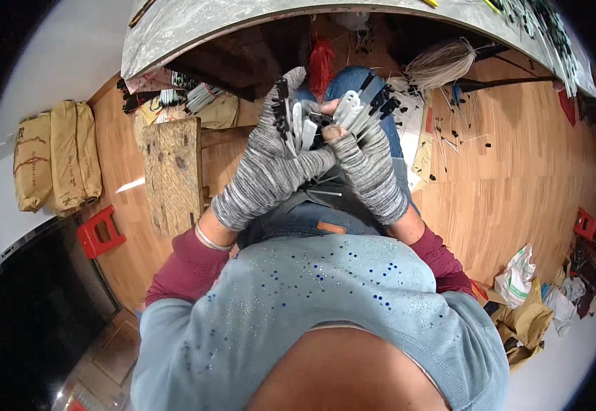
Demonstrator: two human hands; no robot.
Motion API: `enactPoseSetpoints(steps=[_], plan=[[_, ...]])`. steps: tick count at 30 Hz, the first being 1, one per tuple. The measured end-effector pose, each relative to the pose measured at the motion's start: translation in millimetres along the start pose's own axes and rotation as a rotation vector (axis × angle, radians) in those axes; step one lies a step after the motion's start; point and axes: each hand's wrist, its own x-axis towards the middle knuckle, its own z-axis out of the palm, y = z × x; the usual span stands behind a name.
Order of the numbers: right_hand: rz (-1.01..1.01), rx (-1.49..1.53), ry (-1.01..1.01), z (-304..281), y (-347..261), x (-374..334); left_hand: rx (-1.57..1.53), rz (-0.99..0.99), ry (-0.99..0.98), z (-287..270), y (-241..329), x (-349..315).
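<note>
My left hand [267,154], in a grey striped knit glove, is closed around a bundle of thin pale sticks with black ends [282,113] and white flat plastic pieces [308,133]. My right hand [370,164], gloved alike with bare fingertips showing, grips a second bundle of black-ended sticks [380,109] with white perforated plastic strips [348,108]. The two hands nearly meet above my lap, the right thumb [333,133] pressing at the middle between the bundles. One loose white stick [324,193] lies on my lap below them. Most of the left fingers are hidden.
A grey-topped table [209,31] curves across the far side, sticks piled at its right. Left stand a wooden bench [173,175], brown sacks [54,157] and a red stool [102,231]. A pale strand bundle [442,65] and scattered sticks [452,145] lie right; bags [516,277] lie near right.
</note>
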Motion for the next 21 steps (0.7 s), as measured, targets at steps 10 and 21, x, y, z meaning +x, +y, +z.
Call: enactPoseSetpoints(steps=[10, 21], plan=[[-0.041, 0.034, -0.078, -4, -1, 5, -0.272, -0.015, -0.007, -13, -9, 5], [-0.110, -0.051, -0.192, -9, 1, 5, 0.019, 0.061, -0.080, -12, -22, -1]])
